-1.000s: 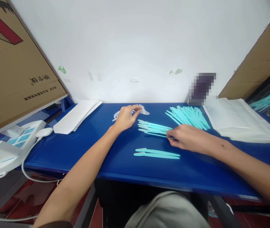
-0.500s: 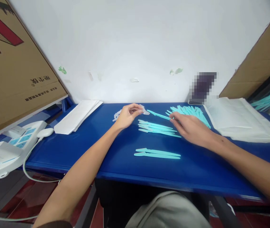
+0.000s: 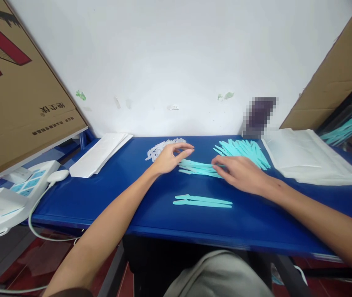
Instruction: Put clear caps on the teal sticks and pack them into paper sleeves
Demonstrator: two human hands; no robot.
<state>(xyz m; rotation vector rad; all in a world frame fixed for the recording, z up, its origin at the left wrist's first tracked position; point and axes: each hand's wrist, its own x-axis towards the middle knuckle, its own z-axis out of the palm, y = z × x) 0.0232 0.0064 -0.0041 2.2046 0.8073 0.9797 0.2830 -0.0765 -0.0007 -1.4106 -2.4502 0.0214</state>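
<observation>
The right hand's fingers pinch the end of a teal stick (image 3: 207, 165), thumb below and forefinger above, tips pointing left; its other end merges into the bunch of teal sticks (image 3: 196, 168) lying just left of those fingertips. Behind them, the right hand (image 3: 242, 171) sits palm down, knuckles rounded, the wrist nearly straight and the forearm slanting in from the lower right.

Facing it, the left hand (image 3: 168, 159) holds its thumb and forefinger curved and parted, tips aimed right above the bunch's far end, with its forearm rising steeply from the lower left.

Beyond the left fingers, a pile of clear caps (image 3: 160, 147) spreads beside the knuckles. A looser heap of teal sticks (image 3: 245, 149) fans out behind the right hand. Nearer the body than both sets of fingers, two teal sticks (image 3: 207, 201) lie side by side on the blue desk (image 3: 102, 202). Farther right rest pale bags (image 3: 296, 154); farther left, white packets (image 3: 97, 154).
</observation>
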